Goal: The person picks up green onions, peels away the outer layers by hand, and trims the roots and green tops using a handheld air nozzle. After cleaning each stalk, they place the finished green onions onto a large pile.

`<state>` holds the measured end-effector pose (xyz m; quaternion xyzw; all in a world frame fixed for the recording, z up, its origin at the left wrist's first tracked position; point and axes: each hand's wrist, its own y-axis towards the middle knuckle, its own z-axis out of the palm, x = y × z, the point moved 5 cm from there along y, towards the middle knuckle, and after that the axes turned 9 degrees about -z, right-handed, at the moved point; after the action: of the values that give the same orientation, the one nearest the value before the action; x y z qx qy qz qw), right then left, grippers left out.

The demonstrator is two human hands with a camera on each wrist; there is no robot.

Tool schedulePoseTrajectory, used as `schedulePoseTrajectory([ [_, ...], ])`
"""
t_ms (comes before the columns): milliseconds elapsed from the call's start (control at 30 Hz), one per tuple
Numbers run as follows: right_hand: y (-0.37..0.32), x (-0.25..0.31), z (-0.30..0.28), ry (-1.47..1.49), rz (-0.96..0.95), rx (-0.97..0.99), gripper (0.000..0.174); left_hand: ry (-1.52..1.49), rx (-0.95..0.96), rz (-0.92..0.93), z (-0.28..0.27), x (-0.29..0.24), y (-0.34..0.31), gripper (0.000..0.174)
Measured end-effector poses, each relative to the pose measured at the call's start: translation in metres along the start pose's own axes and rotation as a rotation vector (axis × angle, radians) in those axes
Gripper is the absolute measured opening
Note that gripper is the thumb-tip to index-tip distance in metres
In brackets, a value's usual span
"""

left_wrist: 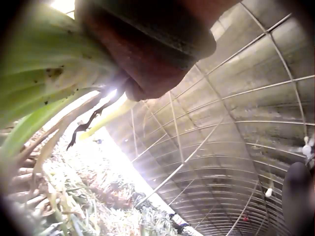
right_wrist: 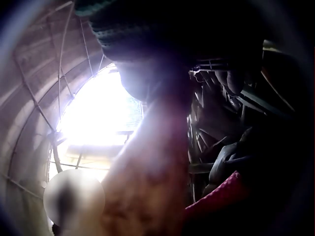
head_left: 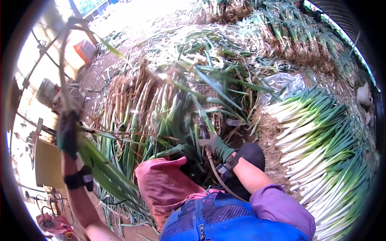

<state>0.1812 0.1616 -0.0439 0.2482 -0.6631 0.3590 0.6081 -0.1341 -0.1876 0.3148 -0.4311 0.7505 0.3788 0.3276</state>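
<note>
My gloved left hand [head_left: 68, 132] is raised at the left of the head view, curled round a leek [head_left: 94, 160] whose broad green leaves trail down to the right. In the left wrist view the leaves [left_wrist: 54, 73] come out beside that hand [left_wrist: 147, 49]. Low in the middle, my gloved right hand [head_left: 217, 146] grips a nozzle-like tool with a hose [head_left: 215, 168] running back past my knee. The right wrist view is dark, and the fingers of the hand [right_wrist: 147, 34] are hidden there.
Untrimmed leeks [head_left: 132, 100] with brown roots lie in front of my knees, beside a plastic crate [head_left: 207, 91]. Cleaned white-stemmed leeks [head_left: 313, 148] form a long row at the right. More bundles [head_left: 285, 36] stand at the back right. A yellowish board [head_left: 48, 164] is at the left.
</note>
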Motion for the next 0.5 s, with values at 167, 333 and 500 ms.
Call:
schedulePoseTrajectory([
  [167,-0.02,0.034,-0.008,0.235,0.101,0.006,0.059,0.363,-0.217,0.207,-0.088,-0.14,-0.051,0.02],
  [333,-0.014,-0.004,0.004,-0.003,-0.127,0.19,0.058,0.906,-0.283,0.301,-0.117,-0.269,-0.094,0.019],
  [500,-0.071,0.009,0.014,-0.313,0.059,0.155,0.049,0.321,0.295,-0.001,-0.053,-0.131,-0.043,0.024],
])
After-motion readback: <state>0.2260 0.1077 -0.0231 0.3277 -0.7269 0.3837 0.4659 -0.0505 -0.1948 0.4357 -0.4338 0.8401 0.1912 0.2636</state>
